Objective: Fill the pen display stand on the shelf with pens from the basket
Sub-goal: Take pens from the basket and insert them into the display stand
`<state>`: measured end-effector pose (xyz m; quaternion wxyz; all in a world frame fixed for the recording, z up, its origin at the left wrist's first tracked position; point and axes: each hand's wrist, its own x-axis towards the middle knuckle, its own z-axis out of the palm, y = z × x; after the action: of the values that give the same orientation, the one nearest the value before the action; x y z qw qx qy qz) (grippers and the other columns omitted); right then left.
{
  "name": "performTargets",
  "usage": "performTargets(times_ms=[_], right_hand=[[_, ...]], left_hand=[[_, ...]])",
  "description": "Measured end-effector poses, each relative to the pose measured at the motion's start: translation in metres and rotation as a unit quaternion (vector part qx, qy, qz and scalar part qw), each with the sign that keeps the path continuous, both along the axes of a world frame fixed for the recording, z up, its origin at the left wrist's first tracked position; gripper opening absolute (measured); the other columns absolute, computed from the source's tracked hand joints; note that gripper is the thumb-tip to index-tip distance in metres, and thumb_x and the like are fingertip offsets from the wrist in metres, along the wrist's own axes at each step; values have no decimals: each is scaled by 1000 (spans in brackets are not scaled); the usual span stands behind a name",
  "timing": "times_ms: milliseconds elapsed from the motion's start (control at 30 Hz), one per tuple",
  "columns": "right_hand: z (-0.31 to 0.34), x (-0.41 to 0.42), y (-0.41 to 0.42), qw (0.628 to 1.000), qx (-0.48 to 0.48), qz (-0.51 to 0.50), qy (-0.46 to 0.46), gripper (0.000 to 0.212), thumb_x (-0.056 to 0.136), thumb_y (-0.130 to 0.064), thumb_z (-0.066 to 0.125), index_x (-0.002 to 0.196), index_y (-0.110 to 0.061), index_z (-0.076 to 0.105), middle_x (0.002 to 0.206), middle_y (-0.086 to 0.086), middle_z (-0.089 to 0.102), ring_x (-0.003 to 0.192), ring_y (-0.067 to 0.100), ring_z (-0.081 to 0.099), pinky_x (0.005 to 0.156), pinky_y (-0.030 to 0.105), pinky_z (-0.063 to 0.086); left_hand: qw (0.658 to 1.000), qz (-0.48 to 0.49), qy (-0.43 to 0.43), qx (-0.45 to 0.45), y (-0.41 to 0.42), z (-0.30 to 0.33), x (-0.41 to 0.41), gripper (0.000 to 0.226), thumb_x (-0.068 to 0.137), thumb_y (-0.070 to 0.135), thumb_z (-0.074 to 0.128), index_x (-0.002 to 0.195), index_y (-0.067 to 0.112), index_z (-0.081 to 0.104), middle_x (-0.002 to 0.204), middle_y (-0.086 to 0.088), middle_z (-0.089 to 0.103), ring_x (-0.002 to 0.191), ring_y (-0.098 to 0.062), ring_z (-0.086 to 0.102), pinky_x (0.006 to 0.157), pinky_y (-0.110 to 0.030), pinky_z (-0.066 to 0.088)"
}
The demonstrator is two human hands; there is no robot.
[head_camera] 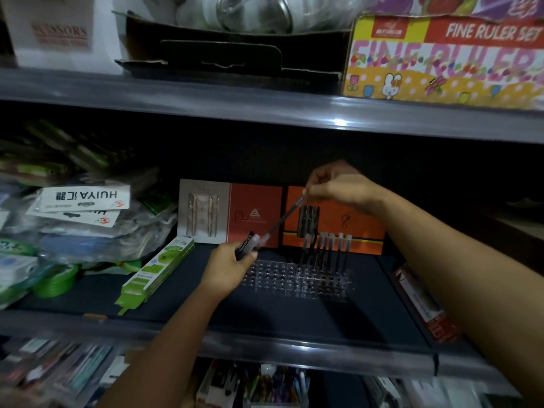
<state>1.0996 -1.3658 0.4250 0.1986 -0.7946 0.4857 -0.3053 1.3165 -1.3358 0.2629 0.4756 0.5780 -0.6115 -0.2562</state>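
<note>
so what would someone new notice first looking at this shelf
Probably the right hand pinching a slim dark pen slantwise above the clear plastic pen display stand at mid-shelf, while the left hand grips more pens. A few dark pens stand upright at the stand's back right. The bright yellow-and-red ruler set box glares upper right.

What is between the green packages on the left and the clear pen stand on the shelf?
In the head view, the left hand holding pens lies between the green packages and the stand.

Pen stand [297, 279] clear glossy plastic; shelf edge [265, 113] smooth grey metal; boxes [256, 214] matt orange card
</note>
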Motion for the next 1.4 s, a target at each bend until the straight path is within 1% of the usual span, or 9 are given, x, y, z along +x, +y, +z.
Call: performTargets(times_ms=[100, 233, 367, 467, 567, 733, 1033, 1267, 1400], right_hand=[[-7, -2, -7, 999, 7, -26, -18, 15, 82, -10, 70, 90, 3, 69, 85, 11, 71, 77, 13, 64, 74, 30, 51], [-19, 2, -17, 997, -16, -61, 55, 8, 79, -13, 71, 81, -6, 67, 81, 11, 67, 75, 16, 59, 68, 32, 49], [-33, 11, -22, 986, -46, -48, 152, 8, 79, -9, 67, 73, -11, 61, 80, 12, 66, 71, 19, 59, 58, 30, 47], [-43, 14, -31, 980, -51, -43, 185, 5, 79, -8, 66, 76, -7, 62, 79, 13, 66, 67, 19, 57, 52, 25, 43], [-49, 16, -38, 979, -45, -32, 194, 6, 79, -8, 67, 77, -6, 62, 77, 10, 63, 68, 19, 57, 54, 27, 43], [-56, 18, -45, 980, -26, -23, 198, 16, 79, -8, 67, 69, -16, 57, 69, -2, 60, 60, 11, 57, 50, 22, 41], [-48, 19, -49, 985, -27, -38, 167, 15, 77, -12, 71, 68, -15, 59, 73, 5, 64, 65, 15, 59, 59, 29, 49], [-60, 20, -53, 980, -13, -11, 200, 17, 80, -10, 69, 67, -16, 59, 74, 7, 67, 66, 19, 64, 55, 26, 49], [-70, 20, -57, 973, -1, 0, 231, 9, 84, -9, 67, 76, -10, 63, 77, 5, 68, 75, 18, 65, 65, 31, 55]], left_hand=[[1000, 8, -11, -6, -2, -1, 0, 21, 89, 25, 62, 87, 5, 64, 76, -11, 62, 71, -18, 54, 68, -29, 38], [1000, 6, -18, -3, -2, 2, -5, 29, 90, 24, 60, 87, -5, 60, 66, -8, 53, 62, -16, 46, 60, -28, 35], [999, -20, -34, -8, -4, 7, -15, 22, 93, 24, 56, 75, 11, 54, 63, 1, 45, 58, -11, 41, 56, -27, 32], [998, -43, -32, -20, -5, 10, -22, 17, 95, 24, 54, 78, 20, 53, 63, 5, 45, 58, -8, 41, 56, -25, 32], [998, -53, -24, -21, -9, 9, -23, 19, 95, 25, 53, 76, 23, 55, 66, -3, 46, 60, -14, 43, 58, -27, 33], [999, -48, -4, -21, -15, 3, -22, 16, 94, 24, 54, 86, 13, 63, 66, -3, 49, 62, -15, 46, 59, -27, 36], [999, -50, 14, -17, -20, -2, -21, 18, 94, 23, 53, 89, 9, 64, 65, -4, 48, 61, -15, 45, 61, -29, 36], [999, -47, 13, -16, -23, -6, -21, 19, 93, 22, 54, 85, 8, 63, 64, -3, 50, 61, -16, 47, 63, -30, 38], [999, -49, 16, -11, -25, -9, -20, 19, 93, 23, 54, 84, 9, 63, 64, -3, 50, 62, -16, 47, 64, -30, 38]])
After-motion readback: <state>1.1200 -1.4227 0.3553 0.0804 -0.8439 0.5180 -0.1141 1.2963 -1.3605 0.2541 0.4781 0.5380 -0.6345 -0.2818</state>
